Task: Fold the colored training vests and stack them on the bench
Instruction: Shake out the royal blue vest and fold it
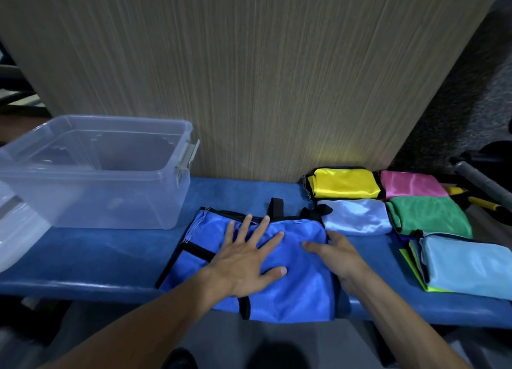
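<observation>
A blue vest point(291, 293) with black trim lies spread on the blue bench point(110, 257), its lower edge hanging over the front. My left hand point(249, 260) presses flat on it with fingers spread. My right hand point(335, 253) rests on the vest's right edge, fingers fairly straight. To the right sit folded vests: yellow point(345, 183), pink point(411, 184), pale blue point(356, 216), green point(429, 216), and a light blue one point(465, 266) on top of a neon yellow-green one point(412, 269).
A clear plastic storage bin point(97, 171) stands on the bench at the left. A wood-grain wall panel point(263, 77) rises behind the bench. A grey bar and yellow-handled tools point(482, 202) lie at the far right.
</observation>
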A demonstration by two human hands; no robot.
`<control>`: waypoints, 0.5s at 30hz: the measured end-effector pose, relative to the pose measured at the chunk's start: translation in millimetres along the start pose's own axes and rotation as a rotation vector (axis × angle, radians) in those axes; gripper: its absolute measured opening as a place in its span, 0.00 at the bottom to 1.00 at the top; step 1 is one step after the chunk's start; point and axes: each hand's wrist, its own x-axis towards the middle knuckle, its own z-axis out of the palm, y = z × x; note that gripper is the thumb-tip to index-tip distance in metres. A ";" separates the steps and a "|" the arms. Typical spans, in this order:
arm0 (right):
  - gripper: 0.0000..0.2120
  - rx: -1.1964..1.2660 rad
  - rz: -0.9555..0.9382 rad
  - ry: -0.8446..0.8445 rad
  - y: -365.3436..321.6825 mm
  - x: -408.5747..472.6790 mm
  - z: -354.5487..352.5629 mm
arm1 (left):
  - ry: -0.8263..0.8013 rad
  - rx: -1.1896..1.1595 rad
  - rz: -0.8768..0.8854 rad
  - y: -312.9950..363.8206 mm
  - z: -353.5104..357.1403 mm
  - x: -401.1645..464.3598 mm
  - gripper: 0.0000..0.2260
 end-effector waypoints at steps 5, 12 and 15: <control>0.09 0.170 -0.029 -0.013 -17.5 -10.8 8.5 | -0.029 -0.099 0.015 3.0 1.7 2.7 0.34; 0.15 0.121 -0.120 -0.161 -56.6 -25.8 43.2 | 0.184 -1.042 -0.083 -43.5 -53.3 -2.5 0.10; 0.16 0.072 -0.138 -0.294 -67.2 -33.5 96.2 | 0.073 -1.417 -0.183 -62.4 -65.7 -15.8 0.17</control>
